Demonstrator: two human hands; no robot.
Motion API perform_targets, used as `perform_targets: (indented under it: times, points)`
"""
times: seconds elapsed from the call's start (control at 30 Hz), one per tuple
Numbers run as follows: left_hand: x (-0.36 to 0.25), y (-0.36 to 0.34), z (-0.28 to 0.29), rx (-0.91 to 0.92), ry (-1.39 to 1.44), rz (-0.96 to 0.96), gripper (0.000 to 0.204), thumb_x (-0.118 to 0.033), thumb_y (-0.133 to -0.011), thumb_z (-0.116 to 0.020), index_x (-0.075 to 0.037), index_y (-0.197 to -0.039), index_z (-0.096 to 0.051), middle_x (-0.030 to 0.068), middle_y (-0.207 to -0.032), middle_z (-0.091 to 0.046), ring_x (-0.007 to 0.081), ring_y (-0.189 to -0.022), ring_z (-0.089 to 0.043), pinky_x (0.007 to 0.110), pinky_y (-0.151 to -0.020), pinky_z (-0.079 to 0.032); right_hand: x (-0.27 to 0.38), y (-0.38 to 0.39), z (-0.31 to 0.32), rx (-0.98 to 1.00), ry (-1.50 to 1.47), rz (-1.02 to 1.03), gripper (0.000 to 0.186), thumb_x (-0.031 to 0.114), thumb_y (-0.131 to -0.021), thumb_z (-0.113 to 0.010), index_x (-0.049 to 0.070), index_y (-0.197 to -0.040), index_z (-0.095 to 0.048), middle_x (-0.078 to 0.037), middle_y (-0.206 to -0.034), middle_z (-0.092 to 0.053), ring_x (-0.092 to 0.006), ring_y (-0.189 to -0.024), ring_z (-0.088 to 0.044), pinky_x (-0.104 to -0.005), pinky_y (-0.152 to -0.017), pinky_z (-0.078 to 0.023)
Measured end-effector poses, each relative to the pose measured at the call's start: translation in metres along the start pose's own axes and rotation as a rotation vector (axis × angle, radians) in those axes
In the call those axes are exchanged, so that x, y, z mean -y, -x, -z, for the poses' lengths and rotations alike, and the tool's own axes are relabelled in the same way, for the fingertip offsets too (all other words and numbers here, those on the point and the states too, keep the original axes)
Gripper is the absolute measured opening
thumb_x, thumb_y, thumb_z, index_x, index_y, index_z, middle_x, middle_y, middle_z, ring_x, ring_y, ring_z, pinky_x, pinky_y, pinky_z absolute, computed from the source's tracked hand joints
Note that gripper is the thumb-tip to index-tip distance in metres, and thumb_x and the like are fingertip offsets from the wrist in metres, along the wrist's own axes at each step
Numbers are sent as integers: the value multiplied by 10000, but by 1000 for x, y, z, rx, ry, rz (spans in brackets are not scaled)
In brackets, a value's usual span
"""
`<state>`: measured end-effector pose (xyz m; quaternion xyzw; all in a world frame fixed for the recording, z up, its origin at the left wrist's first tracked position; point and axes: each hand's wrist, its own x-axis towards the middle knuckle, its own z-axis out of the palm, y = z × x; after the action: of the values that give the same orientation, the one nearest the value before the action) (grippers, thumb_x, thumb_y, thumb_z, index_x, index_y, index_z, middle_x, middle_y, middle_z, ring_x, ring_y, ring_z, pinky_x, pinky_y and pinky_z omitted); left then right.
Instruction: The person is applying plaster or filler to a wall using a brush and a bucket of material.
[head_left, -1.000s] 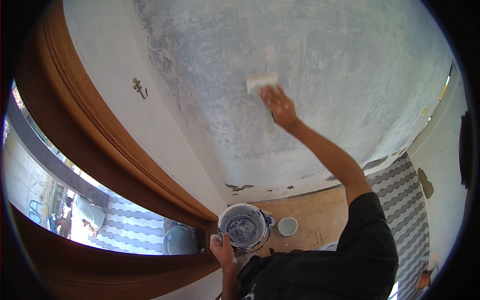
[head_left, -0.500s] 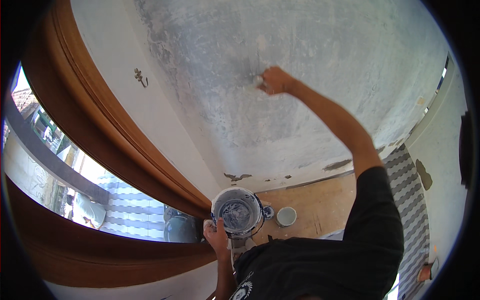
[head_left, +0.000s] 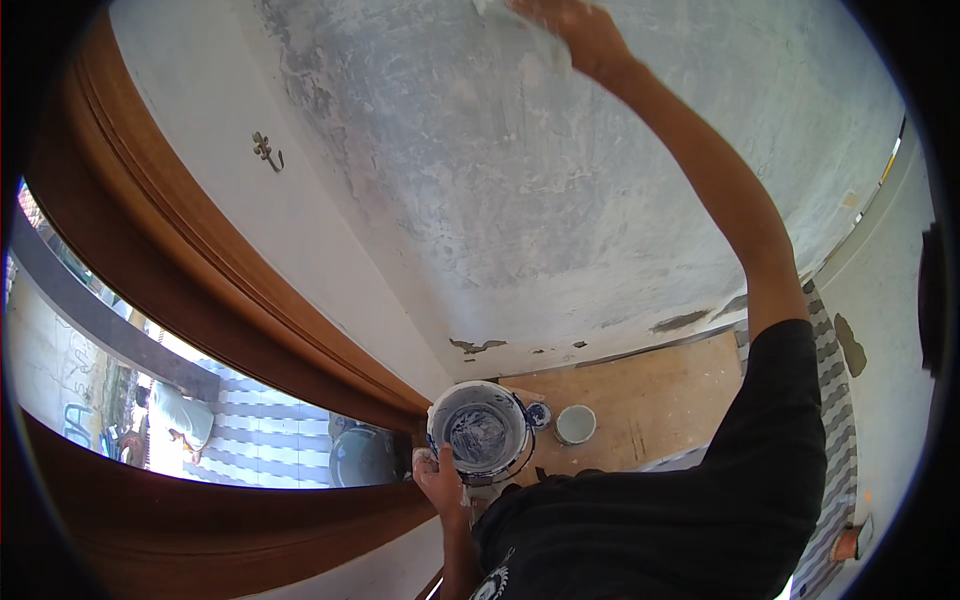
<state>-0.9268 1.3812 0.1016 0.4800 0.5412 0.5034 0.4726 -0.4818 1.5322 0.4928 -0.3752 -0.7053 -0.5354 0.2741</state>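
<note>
My left hand [head_left: 440, 482] grips the rim of a white bucket [head_left: 436, 412], its thumb hooked over the edge and its fingers smeared white. Bluish-grey and white paint or filler coats the bucket's inside, thickest on the bottom. High up at the picture's top edge, my right hand [head_left: 572, 30] is closed around a pale tool [head_left: 488, 8] held against the wall [head_left: 480, 170]. Motion blur and the picture's edge hide what kind of tool it is. The wall is patchy grey and white, with flaked spots low down.
A wooden board [head_left: 640, 400] lies below the wall, bearing a small white pail [head_left: 576, 425] and a smaller stained pot [head_left: 538, 414]. A brown wooden frame [head_left: 230, 270] curves along the left, near a metal hook [head_left: 266, 150]. Outside are a dark tub [head_left: 362, 456] and a person [head_left: 185, 415].
My right hand has swept upward along the wall with the pale tool, its arm stretching out further. My left hand stays on the bucket, and the view has shifted slightly.
</note>
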Motion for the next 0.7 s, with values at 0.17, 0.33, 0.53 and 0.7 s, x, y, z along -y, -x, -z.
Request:
perform_targets:
  times: [0.17,0.33,0.53,0.7]
  points:
    - [-7,-2,-3,-11,-24,15,295,-80,-809,-644,-27,-674,-388,-15,-678,-359,102,-641,-354,292,-547,-315,55,109,-37,191,220,-122,481,10,-807,-530,104,-1278,-559,-100,-1281,-575,-263,-1224,-519,-384,-1052,-409]
    - [-3,-2,-10,20,59,27,303,-75,-807,-644,-32,-658,-384,-14,-668,-364,102,-631,-354,296,-543,-313,143,223,-43,384,36,-287,450,18,-776,-546,71,-1219,-597,-111,-1254,-588,-279,-1194,-542,-398,-1046,-412]
    - [2,0,-7,40,-33,-33,302,-88,-797,-655,-8,-647,-406,12,-637,-382,115,-611,-366,311,-534,-317,143,236,-20,850,-359,-573,492,134,-682,-641,130,-1175,-635,-101,-1152,-648,-287,-1034,-620,-394,-860,-502]
    - [-19,10,-22,21,-155,-98,322,-111,-798,-660,3,-651,-397,20,-630,-365,134,-603,-362,328,-540,-317,16,167,-3,739,-75,-422,287,281,-791,-677,172,-1055,-695,-83,-972,-697,-273,-856,-649,-408,-762,-497]
